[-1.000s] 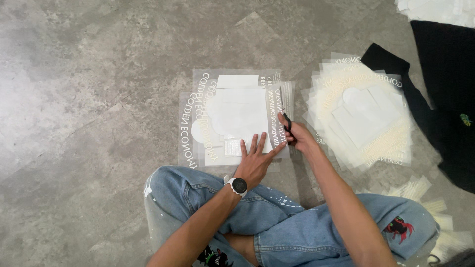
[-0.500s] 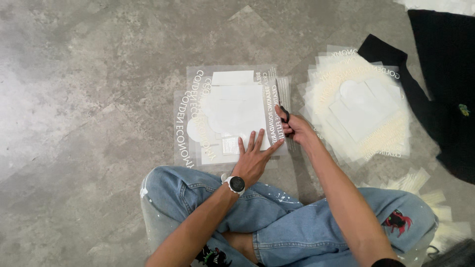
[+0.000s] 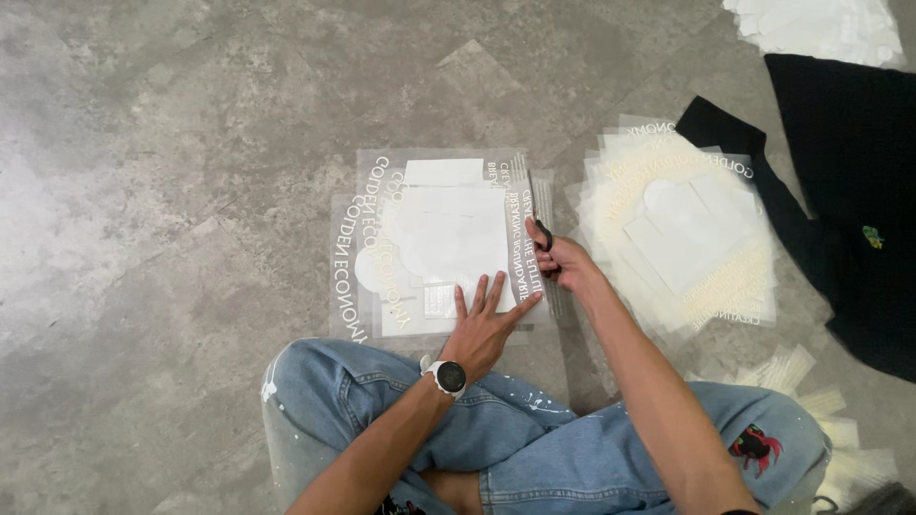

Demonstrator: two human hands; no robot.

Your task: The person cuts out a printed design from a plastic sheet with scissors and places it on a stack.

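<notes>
A person sits cross-legged on a grey floor, and the floor to the left of and beyond the work lies bare and wide, while the right side is crowded. One clear film sheet with white lettering lies flat just ahead of the knees, its near edge almost touching the jeans. Its right edge runs close beside a fanned stack of similar sheets, too many and too overlapped to count. Beyond the stack lies one black garment, and another white pile sits at the top right corner, cut by the frame. Several narrow offcut strips lie by the right knee. The left hand, with a watch on its wrist, lies flat with fingers spread wide, pressing the sheet's near right corner. The right hand grips one pair of scissors by black handles; the blades point away along the sheet's right margin, just right of the left fingertips. Whether the blades are apart cannot be told. Both hands are close together at the sheet's right side, the scissors between sheet and stack.
</notes>
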